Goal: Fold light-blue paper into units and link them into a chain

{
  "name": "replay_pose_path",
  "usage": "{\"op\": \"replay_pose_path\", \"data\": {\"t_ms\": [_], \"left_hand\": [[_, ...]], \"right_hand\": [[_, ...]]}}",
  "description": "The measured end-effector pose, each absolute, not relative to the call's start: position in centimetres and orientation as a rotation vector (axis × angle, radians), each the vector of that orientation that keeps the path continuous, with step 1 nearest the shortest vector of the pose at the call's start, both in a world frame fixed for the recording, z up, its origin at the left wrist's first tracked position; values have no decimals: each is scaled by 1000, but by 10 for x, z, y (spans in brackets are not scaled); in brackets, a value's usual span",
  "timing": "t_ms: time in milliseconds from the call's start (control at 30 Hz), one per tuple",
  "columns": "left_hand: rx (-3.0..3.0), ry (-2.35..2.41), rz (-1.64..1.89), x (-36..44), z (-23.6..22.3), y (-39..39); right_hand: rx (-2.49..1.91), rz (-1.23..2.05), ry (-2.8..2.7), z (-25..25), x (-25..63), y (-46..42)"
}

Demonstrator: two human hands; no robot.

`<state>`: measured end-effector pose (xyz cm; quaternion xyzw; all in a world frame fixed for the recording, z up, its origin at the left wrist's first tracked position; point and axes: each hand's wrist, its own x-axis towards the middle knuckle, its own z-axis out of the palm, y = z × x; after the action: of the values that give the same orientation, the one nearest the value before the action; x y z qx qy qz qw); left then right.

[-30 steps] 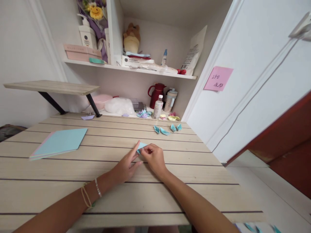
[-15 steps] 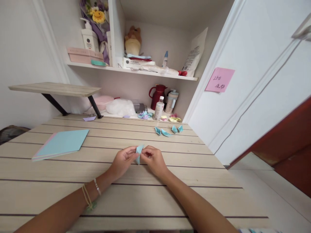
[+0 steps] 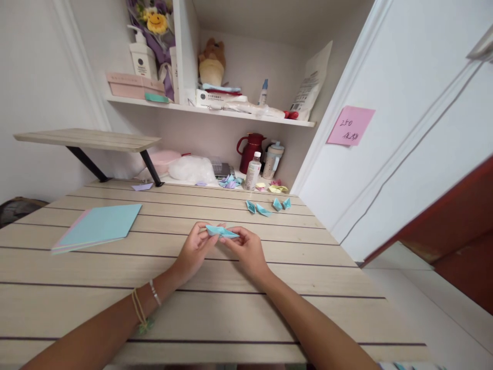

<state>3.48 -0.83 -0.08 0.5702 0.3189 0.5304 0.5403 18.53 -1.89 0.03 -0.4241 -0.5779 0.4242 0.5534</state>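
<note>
A light-blue folded paper boat [image 3: 222,232] lies lengthwise between my two hands, above the middle of the table. My left hand [image 3: 195,248] pinches its left half, thumb on the near side. At its right end, the fingers and thumb of my right hand [image 3: 247,247] are closed on the paper. Beyond my hands, several small light-blue paper boats [image 3: 263,210] rest on the table. To the left is a stack of paper sheets [image 3: 100,226], blue on top with pink showing at the edge.
A raised wooden shelf [image 3: 88,140] on black brackets stands at the back left. Along the back are a clear bottle [image 3: 253,172], a red jug [image 3: 250,152], a tumbler [image 3: 273,160] and several folded paper pieces [image 3: 230,181]. A white wall [image 3: 346,190] borders the right side.
The paper boat has turned from upright to lengthwise across, and its folded shape now shows. My hands have shifted slightly and hold it from both ends.
</note>
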Motion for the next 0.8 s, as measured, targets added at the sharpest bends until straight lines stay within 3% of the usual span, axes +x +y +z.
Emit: {"op": "replay_pose_path", "data": {"t_ms": [333, 633, 800], "left_hand": [[1732, 1046, 1170, 16, 8, -1], [1669, 1014, 1099, 16, 12, -2], [1616, 1001, 1098, 15, 7, 2]], "right_hand": [[-1038, 886, -1626, 3, 201, -14], [-993, 1247, -1534, 6, 200, -15], [-1057, 1130, -1543, 0, 200, -12]]}}
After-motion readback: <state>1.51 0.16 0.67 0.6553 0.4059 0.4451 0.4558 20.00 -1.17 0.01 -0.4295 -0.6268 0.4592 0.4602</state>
